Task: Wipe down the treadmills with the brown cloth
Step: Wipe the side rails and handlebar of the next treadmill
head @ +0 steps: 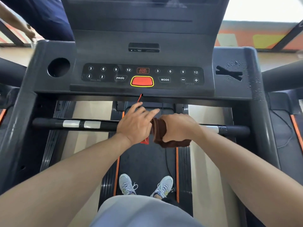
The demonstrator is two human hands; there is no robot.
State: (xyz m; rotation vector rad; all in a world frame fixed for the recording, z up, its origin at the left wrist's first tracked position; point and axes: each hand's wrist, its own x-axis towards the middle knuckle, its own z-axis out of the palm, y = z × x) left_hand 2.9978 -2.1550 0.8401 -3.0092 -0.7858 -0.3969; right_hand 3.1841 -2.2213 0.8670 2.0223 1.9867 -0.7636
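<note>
Bare forearms with no sleeves, light grey shorts (141,212), pale grey lace-up trainers (127,184) with white laces

1. The right hand (177,126) covers most of the brown cloth (159,128); its fingers are out of sight beneath it.
2. Both hands hide the middle of the crossbar (73,124).
3. The left hand (136,123) hides most of the red cord (139,97) and its clip (145,141).
4. The screen (147,2) is cut off by the top edge.
5. A second person (31,17) at upper left is blurred and cropped.
</note>
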